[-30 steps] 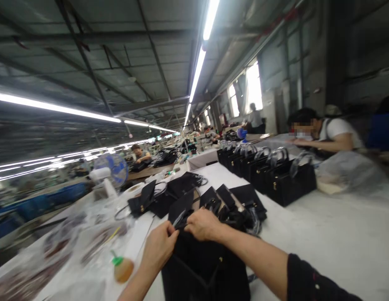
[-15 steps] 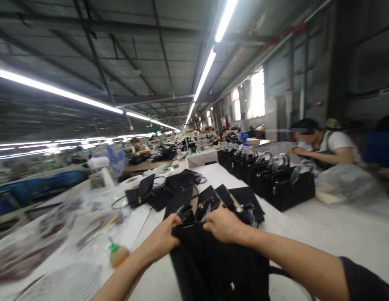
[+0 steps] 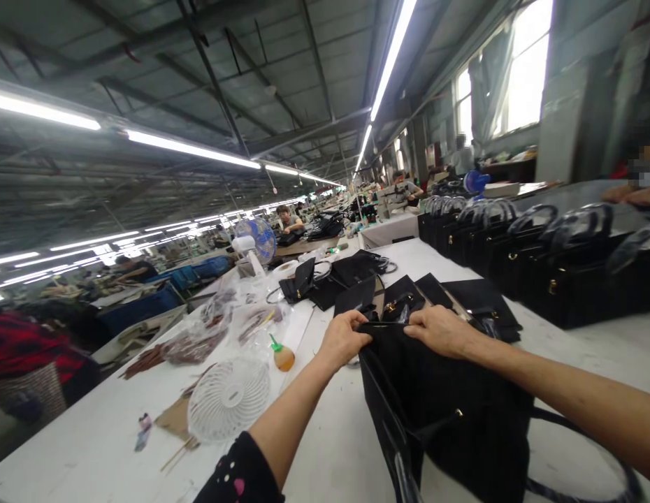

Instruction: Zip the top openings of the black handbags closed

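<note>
A black handbag [image 3: 456, 391] with a small gold stud stands before me on the white table. My left hand [image 3: 346, 335] pinches the left part of its far top edge between thumb and fingers. Further right along the same edge, my right hand [image 3: 435, 330] grips it with the thumb on the near side. One bag handle [image 3: 581, 447] loops out at the right, and another hangs at the lower left. Just beyond my hands lie several black bag pieces [image 3: 403, 297] with gold hardware. The bag's inside is mostly hidden.
A row of finished black handbags [image 3: 535, 258] with wrapped handles lines the right. On the left are a white fan grille [image 3: 230, 398], a small bottle with a green tip [image 3: 283, 355] and plastic-wrapped brown strips [image 3: 193, 342]. A blue fan [image 3: 256, 237] stands farther back. Co-workers sit around.
My view has swung left, so the scene sits further right in the picture. Both hands still hold the bag's top edge, and more of its left side shows.
</note>
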A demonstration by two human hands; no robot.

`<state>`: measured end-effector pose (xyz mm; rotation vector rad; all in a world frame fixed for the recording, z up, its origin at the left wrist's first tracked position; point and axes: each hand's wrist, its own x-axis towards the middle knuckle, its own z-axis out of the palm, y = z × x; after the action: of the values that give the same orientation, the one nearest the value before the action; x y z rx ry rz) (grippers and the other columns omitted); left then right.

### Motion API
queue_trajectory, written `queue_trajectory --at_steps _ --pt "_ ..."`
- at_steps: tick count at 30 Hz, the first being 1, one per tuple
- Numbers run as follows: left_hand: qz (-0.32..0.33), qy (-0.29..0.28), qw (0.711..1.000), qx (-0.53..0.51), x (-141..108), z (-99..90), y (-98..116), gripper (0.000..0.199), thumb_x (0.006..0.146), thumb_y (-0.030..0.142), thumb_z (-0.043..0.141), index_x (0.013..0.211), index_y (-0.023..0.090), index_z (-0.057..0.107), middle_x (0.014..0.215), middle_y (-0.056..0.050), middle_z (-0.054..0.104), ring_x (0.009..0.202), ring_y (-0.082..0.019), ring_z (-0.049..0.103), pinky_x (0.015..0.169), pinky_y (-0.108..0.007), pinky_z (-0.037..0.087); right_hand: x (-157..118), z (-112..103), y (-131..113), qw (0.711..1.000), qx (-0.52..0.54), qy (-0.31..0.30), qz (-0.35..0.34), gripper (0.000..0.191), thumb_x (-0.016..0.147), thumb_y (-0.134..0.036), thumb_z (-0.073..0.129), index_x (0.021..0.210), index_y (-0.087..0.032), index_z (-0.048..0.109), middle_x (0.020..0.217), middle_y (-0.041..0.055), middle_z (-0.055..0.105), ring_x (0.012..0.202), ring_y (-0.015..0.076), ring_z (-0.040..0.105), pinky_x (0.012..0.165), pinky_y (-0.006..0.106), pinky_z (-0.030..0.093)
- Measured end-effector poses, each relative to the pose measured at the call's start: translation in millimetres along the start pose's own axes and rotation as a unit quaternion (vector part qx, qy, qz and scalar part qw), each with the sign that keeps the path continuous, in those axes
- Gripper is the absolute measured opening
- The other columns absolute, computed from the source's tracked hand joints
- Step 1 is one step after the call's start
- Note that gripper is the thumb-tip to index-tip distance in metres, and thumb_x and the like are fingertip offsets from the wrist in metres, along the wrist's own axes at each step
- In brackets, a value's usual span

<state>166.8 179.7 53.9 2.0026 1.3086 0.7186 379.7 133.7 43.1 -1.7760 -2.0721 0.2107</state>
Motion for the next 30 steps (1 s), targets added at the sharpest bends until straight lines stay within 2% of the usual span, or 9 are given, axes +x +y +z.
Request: queue_trajectory --at_steps 9,16,20,25,30 --pt "0.013 0.032 0.994 0.108 6 -0.3 3 0.018 0.061 0.031 0.068 0.073 0.018 0.062 0.057 0.005 0.053 0.053 -0.009 0.044 0.047 -0.020 0.028 -1 -1 0 1.000 0.004 -0.001 0.001 0.032 0.081 -0.041 0.045 0.061 -0.020 0.058 0.066 0.0031 0.064 0.064 0.0156 0.057 0.057 0.026 0.030" --pt "0.022 0.019 0.992 0.121 7 -1.6 7 0.010 0.065 0.027 0.065 0.068 0.018 0.063 0.058 0.004 0.055 0.055 -0.009 0.047 0.050 -0.020 0.028 -3 -3 -1 1.000 0.001 0.000 -0.001 0.030 0.081 -0.039 0.046 0.063 -0.020 0.061 0.064 0.0031 0.063 0.063 0.0151 0.056 0.056 0.026 0.030" --pt "0.020 0.025 0.990 0.135 6 -1.8 9 0.009 0.065 0.026 0.065 0.067 0.018 0.064 0.056 0.004 0.054 0.054 -0.009 0.045 0.050 -0.020 0.028 2 -10 -6 0.999 0.009 -0.030 0.008 0.025 0.078 -0.038 0.051 0.066 -0.021 0.064 0.064 0.0018 0.063 0.062 0.0145 0.055 0.054 0.025 0.030" --pt "0.024 0.035 0.990 0.136 6 -0.8 7 0.011 0.065 0.028 0.066 0.069 0.018 0.065 0.059 0.003 0.057 0.056 -0.010 0.047 0.051 -0.020 0.029 18 -14 -16 0.997 0.026 -0.061 -0.047 0.019 0.076 -0.037 0.055 0.078 -0.024 0.069 0.072 0.0006 0.066 0.069 0.0146 0.058 0.058 0.023 0.033" --pt "0.018 0.039 0.993 0.112 5 -3.9 0 0.013 0.063 0.028 0.067 0.070 0.017 0.066 0.059 0.003 0.058 0.055 -0.010 0.047 0.050 -0.020 0.030 23 -7 -27 0.997 -0.036 -0.025 -0.068 0.022 0.079 -0.037 0.053 0.075 -0.021 0.069 0.075 0.0038 0.067 0.074 0.0174 0.060 0.061 0.025 0.035"
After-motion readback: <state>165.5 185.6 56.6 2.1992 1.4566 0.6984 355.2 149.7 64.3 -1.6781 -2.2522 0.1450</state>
